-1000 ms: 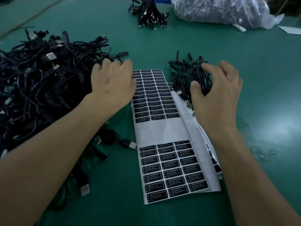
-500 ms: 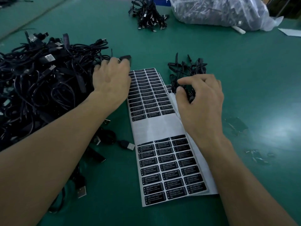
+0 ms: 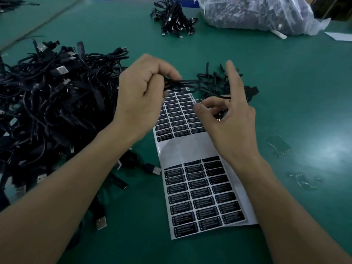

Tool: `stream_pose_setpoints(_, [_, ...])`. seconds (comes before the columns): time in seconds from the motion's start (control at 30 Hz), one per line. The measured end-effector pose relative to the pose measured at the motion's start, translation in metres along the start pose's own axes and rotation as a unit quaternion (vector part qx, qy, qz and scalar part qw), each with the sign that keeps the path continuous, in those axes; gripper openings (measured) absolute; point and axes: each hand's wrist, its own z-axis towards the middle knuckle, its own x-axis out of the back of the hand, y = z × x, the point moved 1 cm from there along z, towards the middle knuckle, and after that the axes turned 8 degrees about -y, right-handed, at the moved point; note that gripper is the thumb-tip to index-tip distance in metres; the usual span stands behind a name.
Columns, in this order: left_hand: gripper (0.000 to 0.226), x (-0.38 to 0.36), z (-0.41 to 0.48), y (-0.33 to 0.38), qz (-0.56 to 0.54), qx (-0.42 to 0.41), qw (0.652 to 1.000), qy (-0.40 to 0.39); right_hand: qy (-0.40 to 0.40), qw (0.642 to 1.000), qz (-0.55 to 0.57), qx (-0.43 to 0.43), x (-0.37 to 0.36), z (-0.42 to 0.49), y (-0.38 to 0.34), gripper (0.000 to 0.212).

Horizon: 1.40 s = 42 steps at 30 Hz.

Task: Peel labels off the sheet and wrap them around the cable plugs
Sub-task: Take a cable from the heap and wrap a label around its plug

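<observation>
Cable, thin, black, over glossy sheet

Two hands, three cable heaps, one plastic bag, one stack of label sheets.

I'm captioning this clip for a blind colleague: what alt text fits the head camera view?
Two hands hold a thin black cable above a sheet of black labels on a green table, the left hand gripping one end, the right hand pinching the other. A tangle of black cables lies to the left.
</observation>
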Motion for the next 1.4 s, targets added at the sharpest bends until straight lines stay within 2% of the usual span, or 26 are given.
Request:
stream_pose_setpoints(0.13, [0.046,0.005,-0.010,-0.007,-0.030,0.075,0.995,0.058,0.021,0.999,0.035,0.005,0.000,0.001,-0.001,0.052])
stream_pose_setpoints(0.27, [0.045,0.017,-0.017,-0.016,-0.053,0.131,0.979,0.147,-0.019,0.994,0.105,0.020,0.000,0.000,-0.008,0.035])
stream_pose_setpoints(0.33, [0.041,0.023,-0.018,-0.017,-0.056,0.133,0.974,0.173,-0.040,0.986,0.162,0.012,-0.002,0.000,-0.011,0.029])
stream_pose_setpoints(0.43, [0.034,0.025,-0.022,-0.017,-0.001,0.115,0.978,0.176,-0.056,0.974,0.218,0.012,-0.001,0.001,-0.012,0.025])
stream_pose_setpoints(0.5, [0.038,0.025,-0.024,-0.016,0.052,0.115,0.979,0.162,-0.052,0.977,0.209,0.010,0.000,0.002,-0.012,0.023])
stream_pose_setpoints(0.63, [0.018,0.026,-0.027,-0.014,0.218,0.147,0.963,0.055,-0.025,0.983,0.180,0.005,0.002,0.003,-0.013,0.027])
stream_pose_setpoints(0.73, [0.027,0.019,-0.032,-0.004,0.329,0.097,0.939,-0.006,-0.020,0.987,0.158,0.016,0.004,0.003,-0.013,0.028])
stream_pose_setpoints(0.87, [0.037,0.004,-0.032,0.012,0.335,0.009,0.940,-0.062,-0.049,0.982,0.176,0.044,0.002,0.003,-0.014,0.027])
stream_pose_setpoints(1.0, [0.039,-0.010,-0.032,0.013,0.323,0.010,0.933,-0.159,-0.061,0.980,0.188,0.028,0.004,0.004,-0.015,0.024])
stream_pose_setpoints(1.07, [0.035,-0.014,-0.033,0.007,0.287,0.061,0.933,-0.208,-0.061,0.984,0.165,-0.009,0.005,0.003,-0.013,0.021])
stream_pose_setpoints(1.13, [0.027,-0.016,-0.034,0.002,0.232,0.122,0.940,-0.218,-0.067,0.992,0.086,-0.057,0.005,0.002,-0.011,0.011])
stream_pose_setpoints(1.17, [0.024,-0.016,-0.036,0.001,0.208,0.139,0.945,-0.210,-0.072,0.994,0.024,-0.079,0.005,0.001,-0.009,0.016])
stream_pose_setpoints(1.27, [0.023,-0.018,-0.039,-0.003,0.164,0.157,0.956,-0.185,-0.127,0.976,-0.141,-0.107,0.002,-0.003,-0.008,0.051])
stream_pose_setpoints(1.4, [0.027,-0.018,-0.039,-0.006,0.130,0.184,0.958,-0.176,-0.234,0.935,-0.245,-0.107,-0.004,-0.007,-0.010,0.072])
